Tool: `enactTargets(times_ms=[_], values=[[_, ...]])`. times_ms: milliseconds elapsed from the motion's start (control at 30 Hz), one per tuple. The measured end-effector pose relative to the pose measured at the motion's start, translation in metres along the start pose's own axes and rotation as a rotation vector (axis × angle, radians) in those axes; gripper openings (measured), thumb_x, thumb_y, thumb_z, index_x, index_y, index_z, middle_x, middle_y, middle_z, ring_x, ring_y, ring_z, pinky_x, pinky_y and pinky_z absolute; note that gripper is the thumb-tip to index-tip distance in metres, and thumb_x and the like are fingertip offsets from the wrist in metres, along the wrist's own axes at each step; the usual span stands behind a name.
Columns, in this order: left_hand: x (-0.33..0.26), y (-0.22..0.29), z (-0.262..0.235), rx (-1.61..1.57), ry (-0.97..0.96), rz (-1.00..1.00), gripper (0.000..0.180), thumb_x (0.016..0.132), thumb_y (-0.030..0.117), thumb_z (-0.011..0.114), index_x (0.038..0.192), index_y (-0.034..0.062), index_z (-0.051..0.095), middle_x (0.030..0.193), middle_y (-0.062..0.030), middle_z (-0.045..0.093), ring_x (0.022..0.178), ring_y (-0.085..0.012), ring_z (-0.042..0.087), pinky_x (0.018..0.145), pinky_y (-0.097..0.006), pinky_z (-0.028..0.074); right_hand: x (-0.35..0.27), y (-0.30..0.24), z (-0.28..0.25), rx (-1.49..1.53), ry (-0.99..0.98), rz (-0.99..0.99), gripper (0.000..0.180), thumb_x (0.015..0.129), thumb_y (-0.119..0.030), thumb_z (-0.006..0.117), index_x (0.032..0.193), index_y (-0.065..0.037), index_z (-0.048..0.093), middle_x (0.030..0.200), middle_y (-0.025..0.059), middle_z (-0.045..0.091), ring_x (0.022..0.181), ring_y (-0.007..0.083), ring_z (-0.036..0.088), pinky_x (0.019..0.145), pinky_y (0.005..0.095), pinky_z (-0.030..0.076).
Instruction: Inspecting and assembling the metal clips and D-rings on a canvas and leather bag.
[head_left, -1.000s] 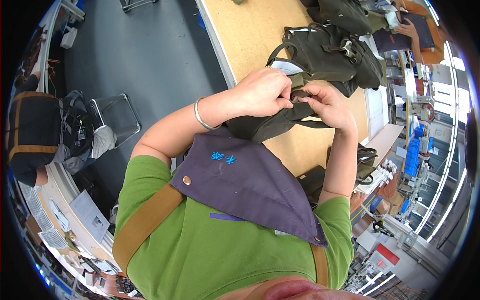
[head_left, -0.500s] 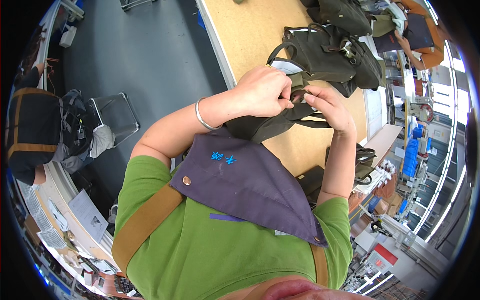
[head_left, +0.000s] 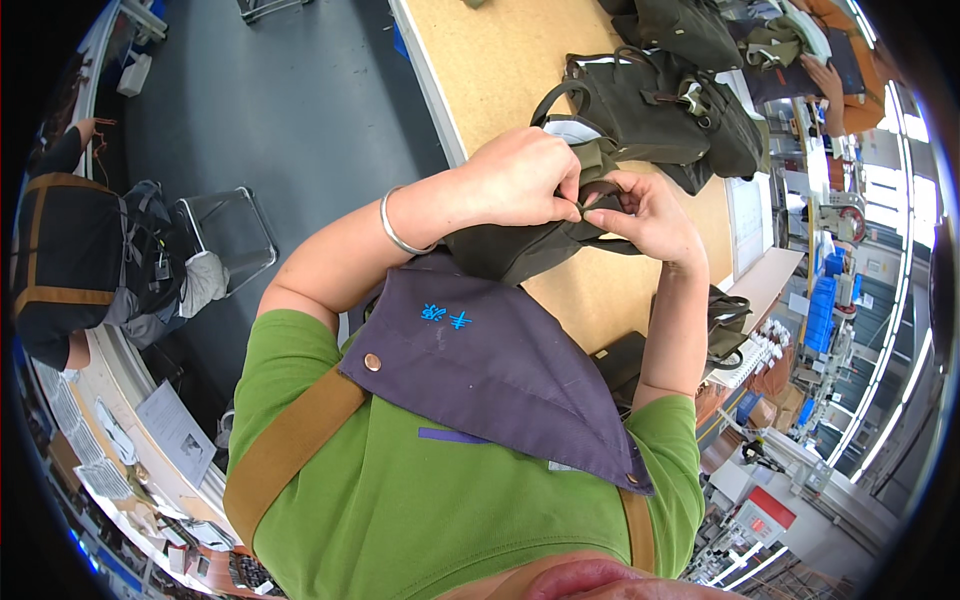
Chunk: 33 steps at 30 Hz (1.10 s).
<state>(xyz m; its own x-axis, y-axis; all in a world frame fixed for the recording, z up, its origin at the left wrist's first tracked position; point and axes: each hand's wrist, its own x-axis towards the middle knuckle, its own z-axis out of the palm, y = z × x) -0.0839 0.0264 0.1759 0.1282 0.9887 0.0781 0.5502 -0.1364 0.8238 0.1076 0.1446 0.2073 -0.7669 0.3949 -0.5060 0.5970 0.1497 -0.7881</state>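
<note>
A dark olive fabric bag [head_left: 510, 257] rests at the near edge of the workbench, its opening under my fingers. My left hand [head_left: 527, 177], with a silver bangle on the wrist, is closed in a pinch on the rim of that opening. Close beside it, my right hand [head_left: 648, 217] pinches the same rim between thumb and fingers. The two thumb tips almost meet there. A strap loop of the bag hangs below my right hand. Lighter olive lining shows just beyond my fingers, and what exactly lies between the fingertips is too small to make out.
Several dark bags [head_left: 640, 105] lie farther along the tan workbench [head_left: 475, 60]. Another bag [head_left: 728, 325] sits right of my right forearm. A co-worker's hand [head_left: 825, 78] handles olive fabric at the far right. Left are a metal-framed stool [head_left: 235, 235] and another person in a dark apron [head_left: 70, 245].
My right hand has shifted slightly left and its thumb has closed in toward my left thumb at the bag's rim. The co-worker's hand at the far right has moved over olive fabric.
</note>
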Motion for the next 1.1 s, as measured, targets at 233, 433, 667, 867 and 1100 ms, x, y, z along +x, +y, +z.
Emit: enactTargets(times_ms=[233, 433, 667, 867, 1100], values=[[0.001, 0.002, -0.019, 0.015, -0.086, -0.032, 0.025, 0.07, 0.019, 0.08, 0.083, 0.0005, 0.07, 0.078, -0.0124, 0.07, 0.076, -0.0265, 0.068, 0.069, -0.036, 0.052, 0.002, -0.017, 0.009, 0.1, -0.026, 0.0, 0.014, 0.08, 0.0, 0.069, 0.094, 0.0, 0.065, 0.074, -0.0042, 0.059, 0.065, 0.0028, 0.05, 0.057, 0.0208, 0.04], [0.0, -0.003, -0.014, -0.1, -0.044, 0.024, 0.028, 0.07, 0.017, 0.082, 0.088, 0.0018, 0.067, 0.08, -0.0106, 0.066, 0.078, -0.0242, 0.065, 0.069, -0.035, 0.051, 0.007, -0.01, 0.007, 0.04, -0.021, -0.04, 0.012, 0.079, -0.004, 0.07, 0.091, -0.001, 0.066, 0.066, -0.0051, 0.054, 0.058, 0.0033, 0.044, 0.051, 0.0227, 0.034], [-0.002, -0.011, -0.004, -0.153, -0.038, 0.054, 0.022, 0.071, 0.017, 0.082, 0.083, 0.0039, 0.07, 0.08, -0.0081, 0.063, 0.077, -0.0209, 0.062, 0.069, -0.033, 0.049, 0.01, -0.007, 0.009, -0.028, -0.008, -0.104, 0.013, 0.077, -0.008, 0.071, 0.086, 0.0, 0.066, 0.059, -0.0025, 0.05, 0.054, 0.0047, 0.041, 0.049, 0.0258, 0.032], [-0.003, -0.011, -0.002, -0.155, -0.045, 0.046, 0.021, 0.071, 0.018, 0.082, 0.082, 0.0041, 0.069, 0.08, -0.0077, 0.062, 0.079, -0.0205, 0.062, 0.071, -0.033, 0.049, 0.01, -0.011, 0.011, -0.079, -0.01, -0.122, 0.016, 0.075, -0.011, 0.072, 0.085, 0.0, 0.065, 0.056, 0.0005, 0.047, 0.052, 0.0067, 0.04, 0.048, 0.0284, 0.032], [0.0, -0.015, -0.002, -0.241, -0.097, 0.006, 0.021, 0.071, 0.014, 0.082, 0.082, 0.0027, 0.068, 0.079, -0.0062, 0.061, 0.077, -0.0179, 0.06, 0.07, -0.032, 0.048, 0.01, -0.015, 0.01, -0.202, 0.013, -0.13, 0.019, 0.073, -0.013, 0.072, 0.084, 0.001, 0.064, 0.055, 0.0051, 0.049, 0.051, 0.0107, 0.042, 0.049, 0.0307, 0.034]])
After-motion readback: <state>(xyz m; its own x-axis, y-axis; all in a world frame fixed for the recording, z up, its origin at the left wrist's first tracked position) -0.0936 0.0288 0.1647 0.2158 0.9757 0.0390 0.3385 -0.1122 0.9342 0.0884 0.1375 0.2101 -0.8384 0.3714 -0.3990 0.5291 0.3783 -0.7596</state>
